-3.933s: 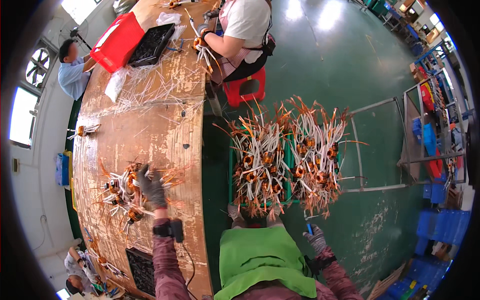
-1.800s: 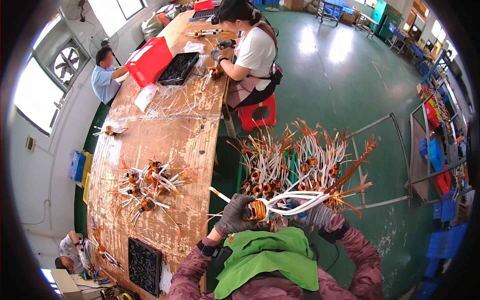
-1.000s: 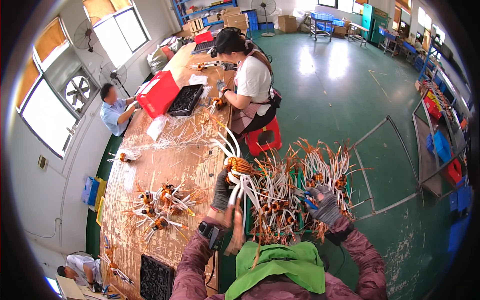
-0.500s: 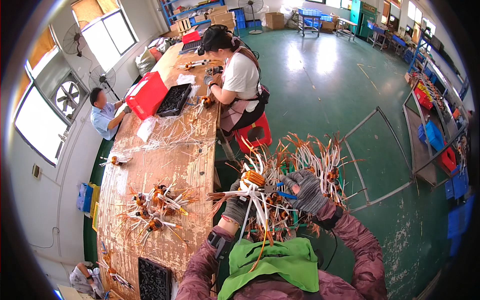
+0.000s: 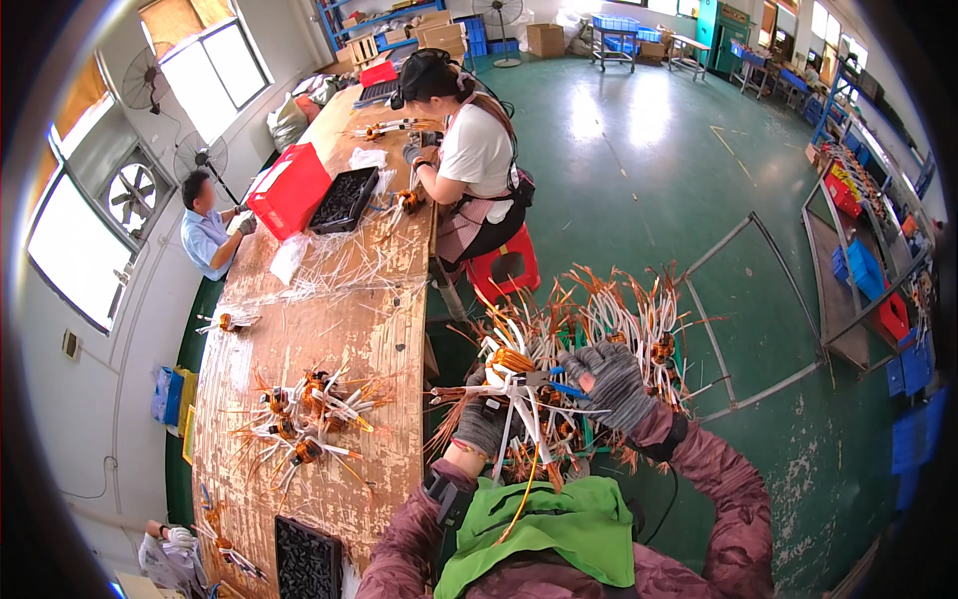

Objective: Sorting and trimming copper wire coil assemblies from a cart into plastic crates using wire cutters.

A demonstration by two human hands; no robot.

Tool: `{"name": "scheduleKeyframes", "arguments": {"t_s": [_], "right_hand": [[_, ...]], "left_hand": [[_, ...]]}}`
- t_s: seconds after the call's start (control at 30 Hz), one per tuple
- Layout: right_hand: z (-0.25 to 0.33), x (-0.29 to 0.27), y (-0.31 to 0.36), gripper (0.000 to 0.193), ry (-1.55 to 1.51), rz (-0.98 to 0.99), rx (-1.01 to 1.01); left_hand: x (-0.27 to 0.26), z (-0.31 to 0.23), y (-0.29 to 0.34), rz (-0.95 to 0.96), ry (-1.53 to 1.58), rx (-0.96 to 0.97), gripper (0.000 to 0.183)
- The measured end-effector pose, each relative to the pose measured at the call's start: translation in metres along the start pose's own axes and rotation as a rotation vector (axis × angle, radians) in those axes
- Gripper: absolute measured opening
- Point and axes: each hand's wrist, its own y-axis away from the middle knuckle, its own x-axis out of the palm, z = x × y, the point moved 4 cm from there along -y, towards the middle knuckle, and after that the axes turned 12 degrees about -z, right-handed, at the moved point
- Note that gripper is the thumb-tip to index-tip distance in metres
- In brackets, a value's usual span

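My gloved left hand (image 5: 483,423) is closed around a copper-wire coil (image 5: 510,361) with long white-sleeved leads, held up in front of my green apron. In my gloved right hand (image 5: 615,387) is a pair of blue-handled pliers (image 5: 567,390); their dark jaws sit among the leads just right of the coil. Whether the jaws grip a lead is too small to tell. A yellow-sleeved lead (image 5: 525,491) hangs down over the apron. Just beyond my hands, many similar coils (image 5: 624,311) stand bunched with bare copper ends upward.
The worn wooden table (image 5: 379,439) on my left bears a heap of coils (image 5: 309,411), a black tray of small dark parts (image 5: 307,559) and a red bin (image 5: 289,190). A co-worker (image 5: 477,150) sits at its far right side; another person (image 5: 208,235) is across it. A metal frame (image 5: 783,387) lies at right.
The coil in my left hand has turned slightly and its leads have swung right. The fingers of my right hand have shifted on the pliers, whose handles look wider apart.
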Motion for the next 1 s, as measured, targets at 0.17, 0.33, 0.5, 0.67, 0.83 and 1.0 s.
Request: {"name": "scheduleKeyframes", "arguments": {"t_s": [0.17, 0.33, 0.5, 0.67, 0.83, 1.0], "right_hand": [[0.011, 0.009, 0.008, 0.039, -0.091, 0.227, 0.226], [0.006, 0.024, 0.015, 0.029, -0.156, 0.314, 0.329], [-0.019, 0.057, 0.056, 0.035, -0.638, 0.201, 0.660], [-0.012, 0.074, 0.098, 0.047, -0.308, 0.293, 0.447], [0.009, 0.082, 0.104, 0.045, -0.778, -0.025, 0.762], [0.029, 0.043, 0.054, 0.043, -0.325, 0.019, 0.415]], "left_hand": [[-0.027, 0.003, -0.015, -0.021, 0.049, 0.010, 0.035], [0.001, 0.007, 0.017, -0.191, 0.082, 0.011, 0.033], [0.008, 0.005, 0.008, 0.011, 0.152, -0.110, 0.034], [-0.008, 0.003, -0.005, -0.075, 0.360, -0.202, 0.040], [-0.003, 0.012, -0.013, -0.082, 0.265, -0.171, 0.043], [-0.013, 0.012, -0.013, -0.077, 0.304, -0.205, 0.042]]}}
